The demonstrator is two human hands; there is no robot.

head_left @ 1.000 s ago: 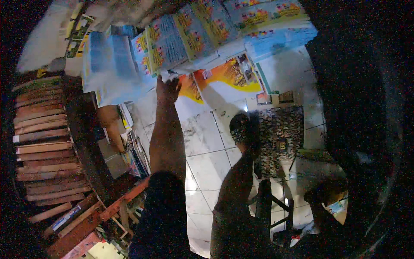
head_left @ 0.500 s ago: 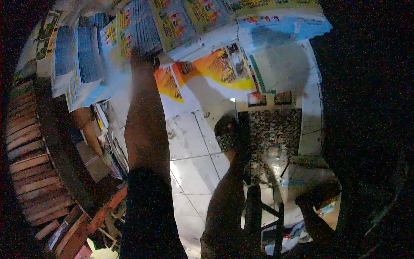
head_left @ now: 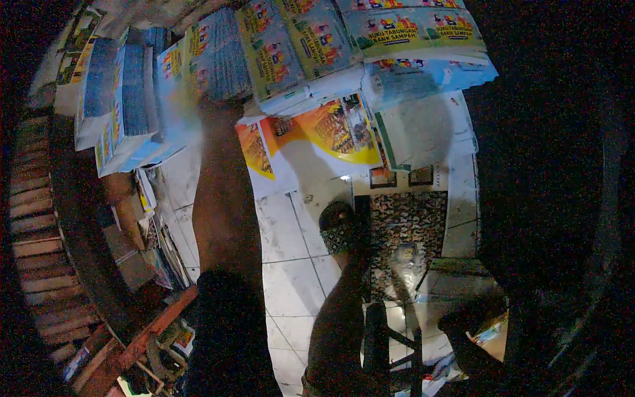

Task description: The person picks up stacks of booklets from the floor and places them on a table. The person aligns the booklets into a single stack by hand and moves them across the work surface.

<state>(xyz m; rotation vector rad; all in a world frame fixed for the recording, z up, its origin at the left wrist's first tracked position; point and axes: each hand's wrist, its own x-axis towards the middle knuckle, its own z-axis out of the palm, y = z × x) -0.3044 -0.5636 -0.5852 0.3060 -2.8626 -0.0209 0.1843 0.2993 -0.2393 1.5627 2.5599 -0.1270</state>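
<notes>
My left hand (head_left: 213,111) reaches straight out to stacks of blue and green booklets (head_left: 218,63) and rests at the lower edge of one stack. The hand is blurred, so its grip is unclear. A dark sleeve covers my upper arm (head_left: 228,331). My right hand (head_left: 466,325) is a dark shape at the lower right, next to a small coloured packet (head_left: 493,334). Whether it holds the packet cannot be made out.
More booklet stacks (head_left: 122,99) stand at the left and further ones (head_left: 423,40) lie at the top right. Orange and yellow sheets (head_left: 331,129) lie on the white tile floor (head_left: 291,284). My sandalled foot (head_left: 337,228) stands beside a patterned mat (head_left: 413,231). Wooden slats (head_left: 40,251) line the left, and a black stool (head_left: 390,344) is below.
My left arm has stretched further toward the booklet stacks. The stacks now sit lower and more to the right in the picture as my head turned. The right hand stays low.
</notes>
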